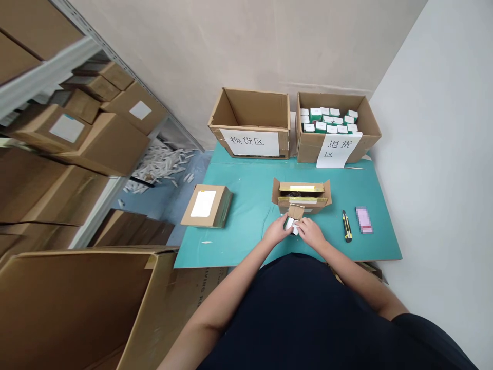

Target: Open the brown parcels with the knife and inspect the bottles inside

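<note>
My left hand (275, 229) and my right hand (311, 232) meet over the front of the teal mat (246, 241), both gripping a small white packet (290, 226). Its shape is partly hidden by my fingers. Just beyond them stands an open cardboard mailer box (301, 196) with its flaps spread and yellowish contents inside. A small brown cardboard piece (296, 211) rises at its front edge, touching or nearly touching my fingers. To my right lie a yellow-and-black utility knife (346, 226) and a pixelated pink card (364, 220).
A closed cardboard parcel with a white label (206, 205) lies at the mat's left. Along the wall stand an empty labelled carton (249, 123) and a labelled carton of green-and-white boxes (327, 123). Stacked cartons on shelving (84, 133) and a large open carton (88, 303) fill the left.
</note>
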`<action>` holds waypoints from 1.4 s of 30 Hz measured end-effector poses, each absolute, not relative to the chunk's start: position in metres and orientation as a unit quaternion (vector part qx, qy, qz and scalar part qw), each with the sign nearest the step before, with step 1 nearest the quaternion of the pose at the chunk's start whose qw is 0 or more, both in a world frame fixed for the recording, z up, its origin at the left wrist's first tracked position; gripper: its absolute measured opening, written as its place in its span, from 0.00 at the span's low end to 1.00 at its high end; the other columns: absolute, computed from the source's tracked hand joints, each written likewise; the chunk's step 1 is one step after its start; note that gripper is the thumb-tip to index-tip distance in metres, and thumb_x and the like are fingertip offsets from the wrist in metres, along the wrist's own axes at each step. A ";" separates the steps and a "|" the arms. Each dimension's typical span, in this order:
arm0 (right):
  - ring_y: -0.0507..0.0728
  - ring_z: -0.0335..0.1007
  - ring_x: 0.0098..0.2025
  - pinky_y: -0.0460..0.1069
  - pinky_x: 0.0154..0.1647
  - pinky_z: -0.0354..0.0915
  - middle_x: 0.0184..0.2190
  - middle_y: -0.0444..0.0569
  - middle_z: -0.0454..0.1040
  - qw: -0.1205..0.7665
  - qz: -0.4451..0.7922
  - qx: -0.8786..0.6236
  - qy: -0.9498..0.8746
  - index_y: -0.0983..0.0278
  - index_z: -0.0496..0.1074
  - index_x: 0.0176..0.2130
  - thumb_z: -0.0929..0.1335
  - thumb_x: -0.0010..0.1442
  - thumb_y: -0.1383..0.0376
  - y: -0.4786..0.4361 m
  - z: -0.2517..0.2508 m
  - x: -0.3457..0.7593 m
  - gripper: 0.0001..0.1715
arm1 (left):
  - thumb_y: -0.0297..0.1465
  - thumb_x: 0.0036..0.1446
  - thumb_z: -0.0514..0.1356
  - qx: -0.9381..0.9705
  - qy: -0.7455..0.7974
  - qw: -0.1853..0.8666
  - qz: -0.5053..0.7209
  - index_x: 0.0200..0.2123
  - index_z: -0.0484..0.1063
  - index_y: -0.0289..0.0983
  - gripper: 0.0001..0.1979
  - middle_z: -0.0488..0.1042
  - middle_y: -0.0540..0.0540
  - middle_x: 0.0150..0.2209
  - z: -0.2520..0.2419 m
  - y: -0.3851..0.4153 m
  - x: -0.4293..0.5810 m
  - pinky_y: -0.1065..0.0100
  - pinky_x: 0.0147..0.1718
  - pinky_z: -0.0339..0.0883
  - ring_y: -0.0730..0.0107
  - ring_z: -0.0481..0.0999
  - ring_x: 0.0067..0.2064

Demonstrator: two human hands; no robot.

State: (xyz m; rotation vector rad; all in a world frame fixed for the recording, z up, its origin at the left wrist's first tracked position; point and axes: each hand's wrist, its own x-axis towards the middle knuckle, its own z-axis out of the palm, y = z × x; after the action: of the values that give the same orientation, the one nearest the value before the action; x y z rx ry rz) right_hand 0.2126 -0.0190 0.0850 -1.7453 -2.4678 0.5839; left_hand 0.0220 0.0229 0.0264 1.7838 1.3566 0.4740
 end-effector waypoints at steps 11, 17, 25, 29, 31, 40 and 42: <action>0.59 0.68 0.48 0.51 0.49 0.63 0.45 0.54 0.73 0.007 0.222 -0.542 -0.810 0.64 0.74 0.51 0.64 0.71 0.58 -0.010 0.093 0.207 0.16 | 0.37 0.56 0.60 0.603 0.584 0.475 0.263 0.36 0.79 0.39 0.10 0.81 0.45 0.33 0.033 0.030 0.015 0.66 0.39 0.70 0.60 0.79 0.37; 0.58 0.68 0.45 0.50 0.46 0.63 0.41 0.51 0.71 0.069 0.188 -0.604 -0.772 0.64 0.74 0.42 0.64 0.70 0.63 -0.022 0.085 0.218 0.10 | 0.45 0.52 0.62 0.478 0.572 0.576 0.336 0.27 0.72 0.38 0.15 0.72 0.51 0.22 0.022 0.028 0.009 0.69 0.27 0.70 0.69 0.71 0.25; 0.62 0.69 0.48 0.54 0.48 0.61 0.45 0.57 0.75 -0.034 0.146 -0.512 -0.846 0.63 0.72 0.57 0.61 0.72 0.66 -0.016 0.100 0.215 0.18 | 0.49 0.51 0.63 0.447 0.569 0.587 0.363 0.29 0.70 0.38 0.19 0.73 0.51 0.25 0.015 0.017 0.009 0.67 0.30 0.74 0.69 0.73 0.28; 0.62 0.73 0.48 0.53 0.46 0.64 0.46 0.58 0.78 -0.110 0.162 -0.483 -0.854 0.64 0.68 0.61 0.63 0.70 0.68 0.002 0.115 0.200 0.22 | 0.49 0.52 0.63 0.440 0.560 0.601 0.362 0.29 0.71 0.38 0.19 0.74 0.51 0.25 0.013 0.015 0.013 0.67 0.29 0.74 0.69 0.74 0.28; 0.63 0.75 0.48 0.53 0.45 0.66 0.47 0.60 0.78 -0.144 0.158 -0.483 -0.849 0.66 0.68 0.61 0.64 0.69 0.68 0.010 0.119 0.192 0.23 | 0.49 0.52 0.63 0.437 0.555 0.608 0.362 0.29 0.71 0.38 0.19 0.74 0.51 0.25 0.013 0.014 0.015 0.66 0.29 0.74 0.69 0.74 0.28; 0.63 0.76 0.47 0.52 0.45 0.69 0.47 0.60 0.79 -0.183 0.153 -0.465 -0.852 0.69 0.72 0.54 0.67 0.63 0.73 0.027 0.125 0.172 0.19 | 0.49 0.50 0.64 0.422 0.567 0.603 0.371 0.28 0.70 0.38 0.19 0.72 0.53 0.22 0.010 0.016 0.014 0.68 0.27 0.72 0.71 0.72 0.25; 0.63 0.75 0.48 0.52 0.45 0.69 0.48 0.61 0.77 -0.172 0.154 -0.449 -0.863 0.69 0.72 0.54 0.69 0.61 0.72 0.027 0.128 0.176 0.20 | 0.49 0.50 0.64 0.422 0.567 0.602 0.372 0.27 0.70 0.38 0.19 0.72 0.53 0.22 0.010 0.016 0.014 0.68 0.27 0.72 0.71 0.72 0.25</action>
State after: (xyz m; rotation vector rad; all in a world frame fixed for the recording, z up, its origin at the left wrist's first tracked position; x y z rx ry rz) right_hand 0.1760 0.0269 0.1283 -1.5911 -3.0547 0.5462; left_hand 0.0137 0.0163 0.0102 0.9781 1.3134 0.8621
